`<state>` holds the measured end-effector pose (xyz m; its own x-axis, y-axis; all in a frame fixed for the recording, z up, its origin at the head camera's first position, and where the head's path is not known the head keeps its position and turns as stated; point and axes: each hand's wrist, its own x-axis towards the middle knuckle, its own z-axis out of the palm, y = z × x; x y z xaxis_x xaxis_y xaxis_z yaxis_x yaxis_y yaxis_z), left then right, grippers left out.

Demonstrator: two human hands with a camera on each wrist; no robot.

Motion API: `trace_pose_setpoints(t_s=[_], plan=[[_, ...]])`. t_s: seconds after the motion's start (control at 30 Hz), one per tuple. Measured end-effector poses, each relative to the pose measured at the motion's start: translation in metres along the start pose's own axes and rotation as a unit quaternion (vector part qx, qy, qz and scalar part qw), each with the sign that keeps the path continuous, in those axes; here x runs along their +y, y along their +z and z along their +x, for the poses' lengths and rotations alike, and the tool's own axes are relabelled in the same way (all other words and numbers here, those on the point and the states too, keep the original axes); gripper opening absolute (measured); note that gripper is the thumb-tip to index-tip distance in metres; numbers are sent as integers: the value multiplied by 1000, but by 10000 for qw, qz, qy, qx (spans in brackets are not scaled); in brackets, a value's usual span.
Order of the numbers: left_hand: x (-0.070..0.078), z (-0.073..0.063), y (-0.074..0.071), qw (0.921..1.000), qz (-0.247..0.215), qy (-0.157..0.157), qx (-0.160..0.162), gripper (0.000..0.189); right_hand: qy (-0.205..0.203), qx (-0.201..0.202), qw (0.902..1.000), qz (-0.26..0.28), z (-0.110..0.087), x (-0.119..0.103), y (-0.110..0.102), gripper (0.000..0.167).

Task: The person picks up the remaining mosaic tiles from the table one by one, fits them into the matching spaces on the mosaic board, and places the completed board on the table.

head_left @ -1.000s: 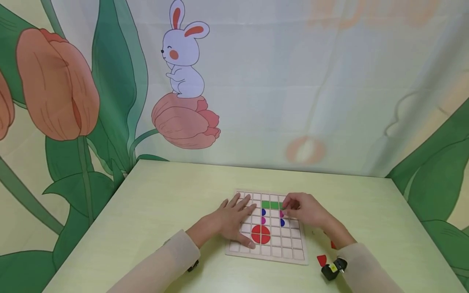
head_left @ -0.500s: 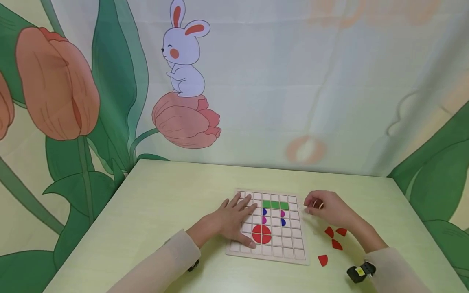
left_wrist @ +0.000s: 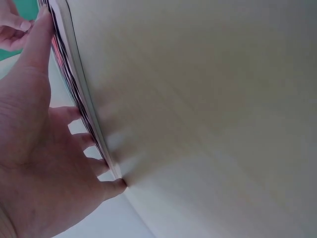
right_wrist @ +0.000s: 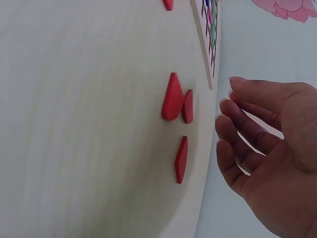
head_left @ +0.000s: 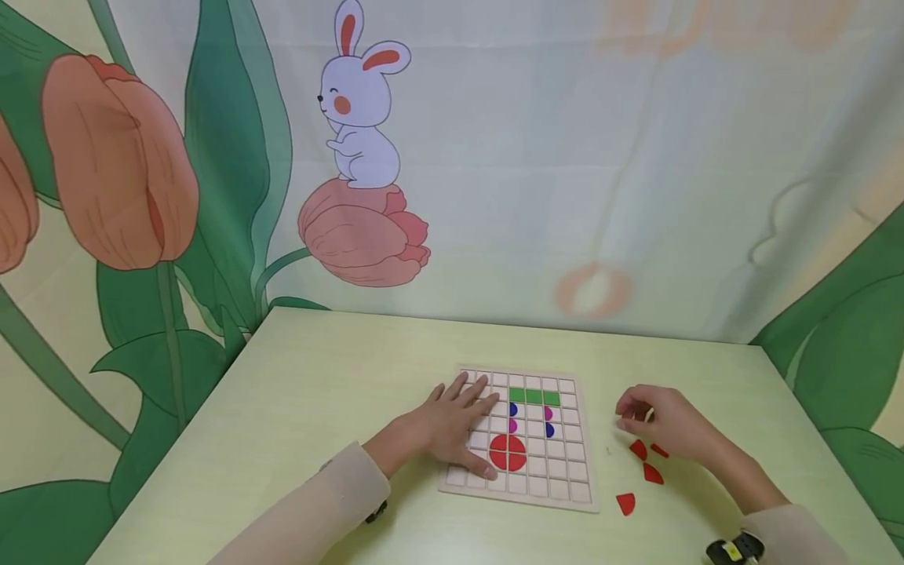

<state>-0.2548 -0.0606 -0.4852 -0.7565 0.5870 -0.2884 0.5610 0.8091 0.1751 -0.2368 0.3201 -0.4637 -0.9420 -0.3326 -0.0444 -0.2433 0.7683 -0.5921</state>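
Observation:
A square wooden grid board [head_left: 558, 469] lies on the table, with my left hand [head_left: 452, 424] resting spread-fingered across its left side. Set in its cells are a row of green squares [head_left: 534, 396], blue half-discs [head_left: 549, 430], magenta half-discs [head_left: 548, 413] and red quarter-circles forming a disc [head_left: 517, 444]. My right hand [head_left: 667, 420] is over the table right of the board, fingers loosely bent and holding nothing. Loose red quarter-circle pieces [head_left: 653, 474] lie below it, one partly hidden by the hand. In the right wrist view, that hand [right_wrist: 270, 134] hovers beside several red pieces [right_wrist: 172, 99].
Another red piece [head_left: 625, 504] lies nearer the front, close to the board's lower right corner. The pale table [head_left: 339, 369] extends on both sides of the board. Behind it hangs a printed curtain [head_left: 494, 196] with a rabbit and tulips.
My right hand has left the board's upper right, where its fingers were at a magenta half-disc, and moved right to the loose red pieces. My left hand stays on the board.

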Motion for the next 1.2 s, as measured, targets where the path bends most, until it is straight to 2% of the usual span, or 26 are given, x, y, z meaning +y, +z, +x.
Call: trace_pose_setpoints(t_s=[0.27,0.6,0.77,0.9,1.0,1.2], plan=[[2,4,3,10000,50,-5,36,126,286,-113,9995,-60,-14,11,-2,13],[1,4,3,10000,79,5,43,126,165,-52,9995,-258,-30,25,-3,17],[2,3,0,9999,104,-28,13,126,171,-67,9989,-443,-30,27,-1,24],[3,1,-1,9999,109,-43,4,126,398,-129,9973,-600,-28,26,2,27],[3,0,-1,10000,86,-35,15,125,507,-147,9969,-591,-28,24,4,26],[3,0,-1,9999,91,-44,23,125,364,-112,9980,-506,-27,21,7,18]])
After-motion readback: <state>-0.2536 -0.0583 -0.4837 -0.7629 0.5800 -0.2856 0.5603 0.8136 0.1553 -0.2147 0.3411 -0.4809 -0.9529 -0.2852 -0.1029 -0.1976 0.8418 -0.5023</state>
